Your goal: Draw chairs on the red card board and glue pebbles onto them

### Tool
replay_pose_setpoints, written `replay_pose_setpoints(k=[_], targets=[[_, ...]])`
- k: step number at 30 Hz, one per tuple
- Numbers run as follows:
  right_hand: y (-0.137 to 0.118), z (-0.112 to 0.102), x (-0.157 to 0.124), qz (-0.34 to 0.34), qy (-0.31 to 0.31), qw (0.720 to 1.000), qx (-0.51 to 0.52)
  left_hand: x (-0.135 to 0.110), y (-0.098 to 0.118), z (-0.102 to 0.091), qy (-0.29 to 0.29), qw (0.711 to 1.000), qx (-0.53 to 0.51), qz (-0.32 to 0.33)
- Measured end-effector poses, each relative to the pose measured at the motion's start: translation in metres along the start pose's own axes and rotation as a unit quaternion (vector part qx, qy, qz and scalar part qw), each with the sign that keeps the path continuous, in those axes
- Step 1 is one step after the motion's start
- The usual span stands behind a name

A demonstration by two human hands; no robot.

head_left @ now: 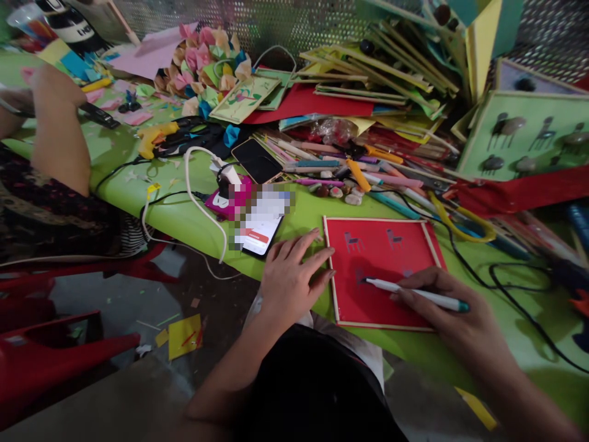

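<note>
My right hand [453, 310] is closed round a white pen with a teal cap [416, 291], its tip touching a red card [384, 270] framed with thin wooden sticks. Small chair drawings show on the card's upper part. My left hand [289, 276] lies flat with fingers spread on the green table [184, 215], its fingertips at the card's left edge. A phone [260, 224] with a lit screen rests just above the left hand.
A person's arm [59, 135] leans on the table at the far left. Paper flowers [207, 64], a yellow glue gun [154, 138], a dark phone [255, 159], pens, pebbles [338, 193], cables and stacked coloured cards crowd the back. A green card with pebble chairs [524, 135] stands at right. Red chairs [59, 350] sit lower left.
</note>
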State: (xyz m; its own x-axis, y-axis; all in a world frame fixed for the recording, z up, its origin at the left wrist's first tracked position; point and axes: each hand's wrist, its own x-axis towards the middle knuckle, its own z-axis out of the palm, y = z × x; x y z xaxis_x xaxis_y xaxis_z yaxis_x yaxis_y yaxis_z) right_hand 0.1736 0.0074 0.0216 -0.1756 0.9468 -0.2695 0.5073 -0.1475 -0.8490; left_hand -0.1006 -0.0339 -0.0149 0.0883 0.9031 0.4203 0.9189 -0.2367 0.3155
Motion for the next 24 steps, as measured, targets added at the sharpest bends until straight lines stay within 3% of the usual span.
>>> replay_pose_setpoints(k=[12,24], targets=[[-0.005,0.004,-0.004,-0.001,0.001,1.0,0.016,0.001,0.0,0.0,-0.001,1.0,-0.002,-0.001],[0.012,-0.002,0.0,0.005,0.001,1.0,0.008,0.001,0.0,0.0,0.002,1.0,0.0,0.001]])
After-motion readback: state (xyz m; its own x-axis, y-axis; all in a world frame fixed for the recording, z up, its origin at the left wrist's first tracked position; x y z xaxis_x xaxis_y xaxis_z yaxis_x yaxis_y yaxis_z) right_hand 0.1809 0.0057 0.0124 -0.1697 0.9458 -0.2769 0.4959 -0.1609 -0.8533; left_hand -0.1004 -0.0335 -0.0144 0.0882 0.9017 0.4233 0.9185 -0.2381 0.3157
